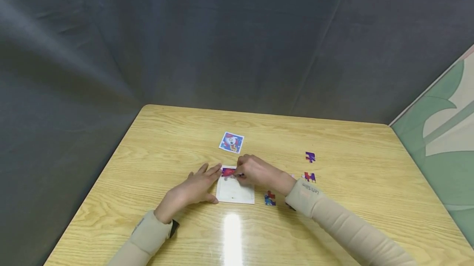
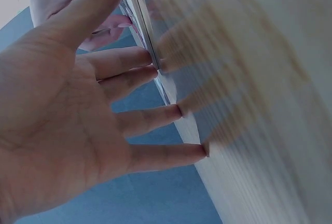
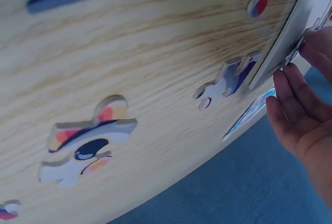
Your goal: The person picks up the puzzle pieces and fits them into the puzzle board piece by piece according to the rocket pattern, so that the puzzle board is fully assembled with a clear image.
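A white square puzzle tray lies on the table, with a red and purple puzzle piece in its upper left part. My left hand rests at the tray's left edge, fingers spread and straight, fingertips touching the tray and tabletop in the left wrist view. Over the tray's upper right part is my right hand. Its thumb and fingers pinch a thin puzzle piece at the tray surface in the right wrist view. The printed side of that piece is mostly hidden by the fingers.
A small square picture card lies beyond the tray. To the right are several loose pieces, including a purple one, a red and purple one and a blue and red one. My right forearm partly covers others.
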`<state>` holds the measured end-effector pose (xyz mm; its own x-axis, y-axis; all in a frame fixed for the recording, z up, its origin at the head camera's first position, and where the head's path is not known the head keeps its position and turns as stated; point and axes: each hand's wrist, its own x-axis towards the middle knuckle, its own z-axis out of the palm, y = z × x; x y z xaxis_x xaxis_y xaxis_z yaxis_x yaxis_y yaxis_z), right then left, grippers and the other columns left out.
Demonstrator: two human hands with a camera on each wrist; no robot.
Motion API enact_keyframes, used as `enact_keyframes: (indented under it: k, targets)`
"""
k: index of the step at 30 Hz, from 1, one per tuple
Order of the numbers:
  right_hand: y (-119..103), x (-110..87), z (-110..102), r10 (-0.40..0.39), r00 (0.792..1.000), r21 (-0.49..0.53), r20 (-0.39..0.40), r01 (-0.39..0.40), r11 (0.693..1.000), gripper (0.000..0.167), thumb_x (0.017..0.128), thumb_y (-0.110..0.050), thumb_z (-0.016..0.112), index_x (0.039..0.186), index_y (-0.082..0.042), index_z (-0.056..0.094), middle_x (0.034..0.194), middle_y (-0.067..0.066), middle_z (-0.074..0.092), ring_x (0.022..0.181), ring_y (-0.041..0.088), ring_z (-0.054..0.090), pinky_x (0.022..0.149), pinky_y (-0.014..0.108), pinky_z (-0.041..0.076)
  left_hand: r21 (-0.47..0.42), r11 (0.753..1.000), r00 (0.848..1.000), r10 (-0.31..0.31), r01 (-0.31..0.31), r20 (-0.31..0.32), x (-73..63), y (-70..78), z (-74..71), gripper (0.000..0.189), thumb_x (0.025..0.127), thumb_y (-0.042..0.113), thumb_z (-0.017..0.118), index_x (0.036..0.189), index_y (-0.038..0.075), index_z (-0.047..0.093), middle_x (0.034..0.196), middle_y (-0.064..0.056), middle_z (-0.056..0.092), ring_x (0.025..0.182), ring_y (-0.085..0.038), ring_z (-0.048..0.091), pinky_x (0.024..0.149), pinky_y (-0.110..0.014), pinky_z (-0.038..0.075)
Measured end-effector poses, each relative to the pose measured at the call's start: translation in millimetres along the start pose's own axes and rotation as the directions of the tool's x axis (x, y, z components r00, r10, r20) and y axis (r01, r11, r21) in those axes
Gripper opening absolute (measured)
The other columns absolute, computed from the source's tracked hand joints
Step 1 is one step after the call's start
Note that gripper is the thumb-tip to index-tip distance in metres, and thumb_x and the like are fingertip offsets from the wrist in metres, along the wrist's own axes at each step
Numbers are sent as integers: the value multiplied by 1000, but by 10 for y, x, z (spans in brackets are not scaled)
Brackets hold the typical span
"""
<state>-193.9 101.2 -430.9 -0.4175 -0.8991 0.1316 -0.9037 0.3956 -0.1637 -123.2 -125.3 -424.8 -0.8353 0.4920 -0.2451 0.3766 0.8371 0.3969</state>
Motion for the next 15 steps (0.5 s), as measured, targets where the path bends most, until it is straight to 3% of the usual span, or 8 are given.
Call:
enact_keyframes:
  k: [5,15]
  targets:
    - [-24,-16,29,-3,1000,-70,-25,1,998,15,85,-14,74,99,-12,78,88,2,66,75,11,58,66,20,51,-5,1000,1000,-1,1,6,-13,17,-11,83,81,33,76,147,1,37,159,-8,21,141,-47,15,98,-77,24]
    - [-88,-97,55,63,994,-76,-90,-70,995,19,89,-19,70,106,-12,75,104,5,63,86,15,59,71,27,53,-27,1000,1000,4,-4,14,-26,22,18,81,82,32,76,146,1,37,159,-9,20,142,-47,13,98,-78,22]
